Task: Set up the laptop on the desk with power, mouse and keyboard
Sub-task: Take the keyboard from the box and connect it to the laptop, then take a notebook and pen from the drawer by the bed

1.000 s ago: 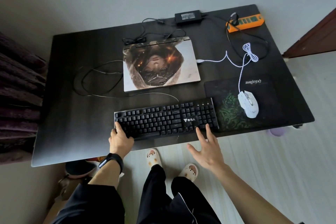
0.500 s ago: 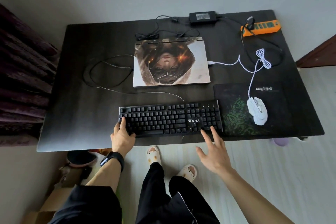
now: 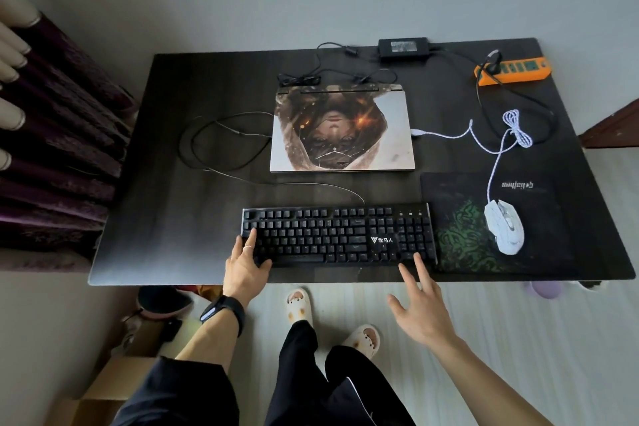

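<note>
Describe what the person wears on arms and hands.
The left hand has a thin pale ring on one finger, and a black wristband with a pale glossy strip circles that wrist. A loose black sleeve covers the upper left arm. The right hand and forearm are bare, with no jewellery showing.

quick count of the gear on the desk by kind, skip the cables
laptop: 1
keyboard: 1
mouse: 1
mouse pad: 1
power adapter: 1
power strip: 1
total: 6
</note>
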Tool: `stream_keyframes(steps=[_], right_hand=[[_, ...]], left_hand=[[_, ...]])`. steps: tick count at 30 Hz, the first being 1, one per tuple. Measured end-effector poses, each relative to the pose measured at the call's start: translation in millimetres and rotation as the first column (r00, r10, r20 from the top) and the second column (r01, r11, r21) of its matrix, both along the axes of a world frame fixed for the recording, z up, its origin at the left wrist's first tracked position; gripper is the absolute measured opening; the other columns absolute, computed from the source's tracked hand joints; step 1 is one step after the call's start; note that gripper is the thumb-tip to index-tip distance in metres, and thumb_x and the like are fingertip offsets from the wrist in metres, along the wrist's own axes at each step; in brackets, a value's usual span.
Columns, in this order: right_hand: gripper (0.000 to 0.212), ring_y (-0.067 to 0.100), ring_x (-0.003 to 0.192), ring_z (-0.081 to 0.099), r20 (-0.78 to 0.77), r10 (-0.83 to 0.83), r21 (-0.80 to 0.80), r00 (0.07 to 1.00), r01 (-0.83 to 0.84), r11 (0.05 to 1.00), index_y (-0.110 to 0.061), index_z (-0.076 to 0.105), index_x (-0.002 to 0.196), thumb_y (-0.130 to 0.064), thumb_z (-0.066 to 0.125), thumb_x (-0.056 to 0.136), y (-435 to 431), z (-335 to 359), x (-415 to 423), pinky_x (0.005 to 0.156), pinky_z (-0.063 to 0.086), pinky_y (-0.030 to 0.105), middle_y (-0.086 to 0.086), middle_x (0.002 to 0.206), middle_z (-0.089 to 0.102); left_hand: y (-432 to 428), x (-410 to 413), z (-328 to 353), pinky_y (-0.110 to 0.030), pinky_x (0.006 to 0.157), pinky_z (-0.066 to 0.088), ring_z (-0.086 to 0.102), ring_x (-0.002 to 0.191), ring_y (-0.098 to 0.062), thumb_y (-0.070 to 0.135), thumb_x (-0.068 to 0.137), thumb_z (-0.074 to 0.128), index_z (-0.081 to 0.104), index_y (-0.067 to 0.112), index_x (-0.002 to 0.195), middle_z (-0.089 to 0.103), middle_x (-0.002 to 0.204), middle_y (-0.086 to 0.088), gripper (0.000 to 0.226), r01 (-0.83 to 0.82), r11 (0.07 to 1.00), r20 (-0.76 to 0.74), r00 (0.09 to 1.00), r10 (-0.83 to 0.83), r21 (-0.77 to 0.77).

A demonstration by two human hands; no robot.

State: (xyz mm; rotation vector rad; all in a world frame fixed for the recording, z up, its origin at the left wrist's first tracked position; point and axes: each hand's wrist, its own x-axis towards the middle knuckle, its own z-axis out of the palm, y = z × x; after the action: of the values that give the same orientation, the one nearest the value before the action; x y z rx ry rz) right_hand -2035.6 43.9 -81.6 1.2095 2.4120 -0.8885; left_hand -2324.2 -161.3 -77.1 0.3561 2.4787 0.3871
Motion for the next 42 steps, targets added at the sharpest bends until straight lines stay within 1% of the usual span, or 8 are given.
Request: stream_keyframes(steps=[4, 8, 12, 16, 23, 29, 38, 42], right_hand=[[0.066, 0.021, 0.146, 0.028, 0.018, -0.055, -0.043, 0.998, 0.056, 0.998, -0.027, 0.027, 0.156, -0.048, 0.050, 0.098, 0.1, 11.7, -2.0, 0.110, 0.040, 0.038, -0.014, 0.167, -0.008], [0.062, 0.019, 0.148, 0.026, -0.022, -0.147, -0.052, 0.989, 0.145, 0.988, -0.026, 0.030, 0.156, -0.043, 0.050, 0.100, -1.6, 36.4, 2.6, 0.117, 0.030, 0.036, -0.006, 0.166, 0.019], [0.056, 0.017, 0.144, 0.033, -0.145, -0.305, -0.021, 0.941, 0.305, 0.952, -0.022, 0.040, 0.152, -0.037, 0.053, 0.099, -14.8, 70.4, 26.2, 0.117, 0.027, 0.032, -0.003, 0.157, 0.040], [0.050, 0.014, 0.140, 0.036, -0.220, -0.441, 0.045, 0.870, 0.461, 0.886, -0.026, 0.046, 0.147, -0.039, 0.054, 0.099, -34.6, 101.3, 67.7, 0.114, 0.026, 0.027, -0.007, 0.152, 0.045], [0.043, 0.013, 0.135, 0.042, -0.380, -0.743, 0.098, 0.551, 0.823, 0.560, -0.036, 0.051, 0.141, -0.039, 0.056, 0.098, -86.8, 154.8, 168.6, 0.107, 0.029, 0.023, -0.013, 0.144, 0.052], [0.044, 0.013, 0.135, 0.041, -0.505, -0.812, 0.153, 0.292, 0.956, 0.249, -0.037, 0.053, 0.141, -0.036, 0.060, 0.097, -124.9, 200.1, 288.6, 0.102, 0.030, 0.021, -0.014, 0.139, 0.056], [0.041, 0.016, 0.125, 0.051, -0.653, -0.751, 0.293, 0.098, 0.947, -0.132, -0.029, 0.059, 0.136, -0.030, 0.065, 0.095, -195.8, 282.6, 541.8, 0.097, 0.029, 0.013, -0.010, 0.131, 0.062], [0.039, 0.016, 0.127, 0.050, -0.681, -0.731, 0.312, 0.036, 0.918, -0.246, -0.028, 0.060, 0.134, -0.029, 0.065, 0.095, -233.9, 313.2, 652.9, 0.099, 0.029, 0.013, -0.008, 0.131, 0.062]], left_hand=[[9.0, 16.9, 10.9, -0.044, 0.121, 0.016, 0.009, 0.150, -0.033, 0.038, 0.092, 0.058, 0.016, 0.021, 0.158, 0.002, 0.165, -0.013, 0.080, 0.154, 0.983, -0.073, 0.984, -0.162, -0.101], [44.5, 47.4, 28.9, -0.039, 0.122, 0.015, 0.012, 0.151, -0.028, 0.031, 0.094, 0.054, 0.026, 0.022, 0.155, 0.007, 0.165, -0.008, 0.068, 0.383, 0.924, -0.051, 0.922, -0.383, -0.002], [92.3, 82.7, 51.2, -0.039, 0.121, 0.020, 0.020, 0.148, -0.027, 0.030, 0.096, 0.050, 0.025, 0.024, 0.155, 0.016, 0.164, -0.006, 0.065, 0.609, 0.788, -0.025, 0.792, -0.610, 0.089], [132.8, 127.0, 81.3, -0.041, 0.117, 0.026, 0.029, 0.144, -0.027, 0.032, 0.096, 0.050, 0.029, 0.023, 0.154, 0.028, 0.159, -0.005, 0.062, 0.796, 0.579, -0.086, 0.598, -0.797, 0.177], [184.7, 240.4, 146.0, -0.041, 0.116, 0.028, 0.032, 0.141, -0.024, 0.033, 0.097, 0.052, 0.035, 0.021, 0.151, 0.034, 0.155, 0.000, 0.058, 0.957, 0.148, -0.238, 0.208, -0.949, 0.250], [219.5, 383.5, 202.9, -0.043, 0.112, 0.033, 0.039, 0.137, -0.027, 0.031, 0.096, 0.054, 0.041, 0.020, 0.147, 0.043, 0.150, -0.001, 0.053, 0.946, -0.212, -0.349, -0.118, -0.929, 0.245], [224.9, 691.8, 296.0, -0.037, 0.112, 0.034, 0.041, 0.136, -0.025, 0.030, 0.096, 0.055, 0.041, 0.023, 0.148, 0.044, 0.150, -0.003, 0.054, 0.793, -0.536, -0.505, -0.349, -0.790, 0.291], [210.3, 829.3, 327.6, -0.036, 0.114, 0.032, 0.037, 0.139, -0.022, 0.033, 0.097, 0.054, 0.041, 0.024, 0.147, 0.042, 0.151, -0.002, 0.053, 0.729, -0.593, -0.509, -0.387, -0.769, 0.341]])
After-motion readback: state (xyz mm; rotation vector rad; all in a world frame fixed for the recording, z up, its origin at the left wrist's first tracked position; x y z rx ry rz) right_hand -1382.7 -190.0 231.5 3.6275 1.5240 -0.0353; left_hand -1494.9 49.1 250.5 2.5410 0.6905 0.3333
